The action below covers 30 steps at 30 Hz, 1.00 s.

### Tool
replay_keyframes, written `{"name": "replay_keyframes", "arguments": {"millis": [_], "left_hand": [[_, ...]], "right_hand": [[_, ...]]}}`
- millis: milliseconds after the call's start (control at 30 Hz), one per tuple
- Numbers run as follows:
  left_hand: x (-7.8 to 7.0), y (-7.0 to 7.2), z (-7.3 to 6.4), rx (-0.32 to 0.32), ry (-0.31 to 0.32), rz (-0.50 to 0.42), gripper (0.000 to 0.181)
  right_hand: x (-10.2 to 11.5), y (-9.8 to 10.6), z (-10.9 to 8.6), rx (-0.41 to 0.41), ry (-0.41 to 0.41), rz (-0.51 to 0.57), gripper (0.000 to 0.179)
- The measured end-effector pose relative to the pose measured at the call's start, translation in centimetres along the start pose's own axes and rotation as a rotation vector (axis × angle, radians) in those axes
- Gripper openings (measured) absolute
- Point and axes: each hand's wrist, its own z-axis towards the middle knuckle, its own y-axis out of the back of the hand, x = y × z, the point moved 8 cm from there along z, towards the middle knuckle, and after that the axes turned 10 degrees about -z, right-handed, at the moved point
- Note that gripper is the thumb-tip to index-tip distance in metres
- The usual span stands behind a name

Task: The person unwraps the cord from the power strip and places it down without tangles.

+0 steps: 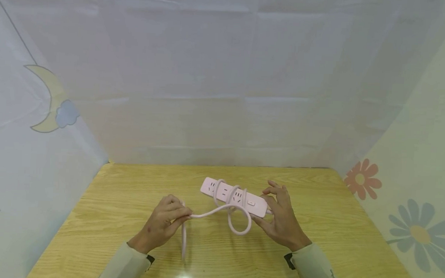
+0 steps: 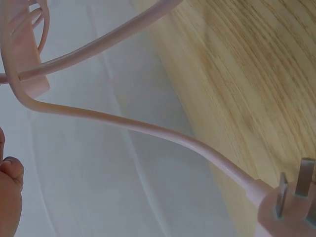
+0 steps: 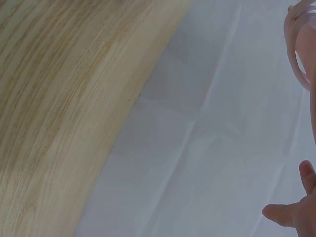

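A pink power strip (image 1: 255,204) is held up over the table, its socket face showing. The right hand (image 1: 283,218) grips its right end between thumb and fingers. Several turns of its pink cord (image 1: 239,232) wrap loosely around the strip, and one loop hangs below it. To the left, the left hand (image 1: 164,221) pinches the cord, and a length drops from those fingers toward the tabletop. In the left wrist view the plug (image 2: 281,215) shows its metal prongs at the lower right. Part of the strip and its coils appears at the right wrist view's upper right edge.
The wood-grain table (image 1: 123,197) spans the space under both hands. Pale cloth (image 1: 223,126) rises behind it. Side cloths carry a moon print (image 1: 52,102) on the left and flower prints (image 1: 419,234) on the right.
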Motion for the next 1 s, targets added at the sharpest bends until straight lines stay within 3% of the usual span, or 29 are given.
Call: {"name": "replay_keyframes", "arguments": {"millis": [733, 1000], "left_hand": [[-0.04, -0.32, -0.04, 0.091, -0.023, 0.059, 0.013], [0.28, -1.0, -0.21, 0.153, 0.011, 0.085, 0.009]], "right_hand": [[0.08, 0.5, 0.44, -0.054, 0.009, 0.01, 0.05], [0.13, 0.66, 0.49, -0.073, 0.012, 0.002, 0.051]]}}
